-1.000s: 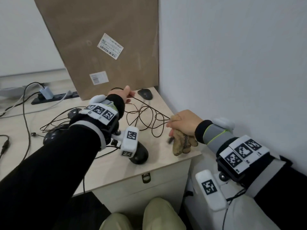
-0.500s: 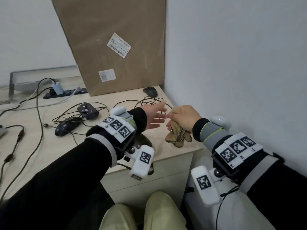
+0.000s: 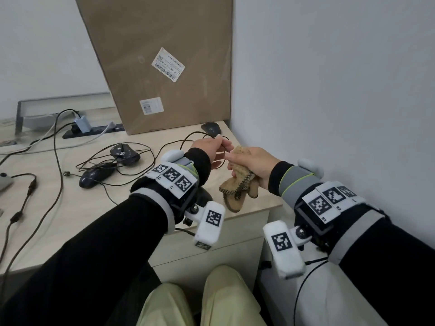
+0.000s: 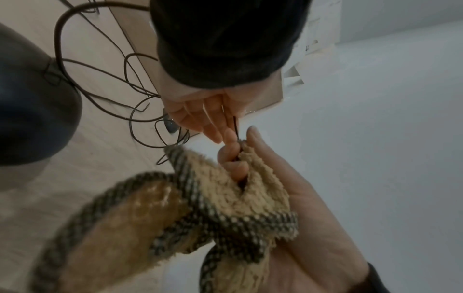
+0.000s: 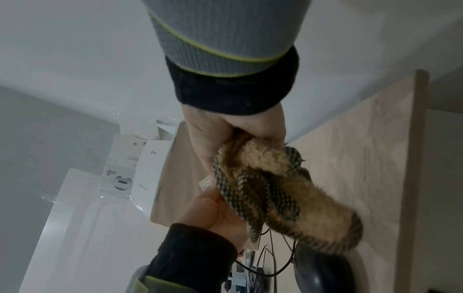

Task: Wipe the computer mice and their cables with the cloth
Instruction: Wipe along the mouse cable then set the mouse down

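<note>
Above the desk (image 3: 70,208), the left hand (image 3: 207,149) pinched a thin, limp cable (image 4: 235,126). The right hand (image 3: 254,161) gripped the soft cloth (image 3: 237,187) around it; the cable would likely slide easily.

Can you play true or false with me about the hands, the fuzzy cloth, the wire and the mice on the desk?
1. The right hand grips the cloth. True.
2. The left hand rests flat on the desk. False: it is lifted and pinches a thin black cable.
3. The cable runs into the fold of the cloth. True, as the left wrist view shows.
4. The cloth is plain white. False: it is tan and fuzzy with a dark checked edge.
5. A black mouse sits near the cardboard box in the corner. True.
6. The two mice at the left are stacked on the box. False: they lie on the desk among their wires.
</note>
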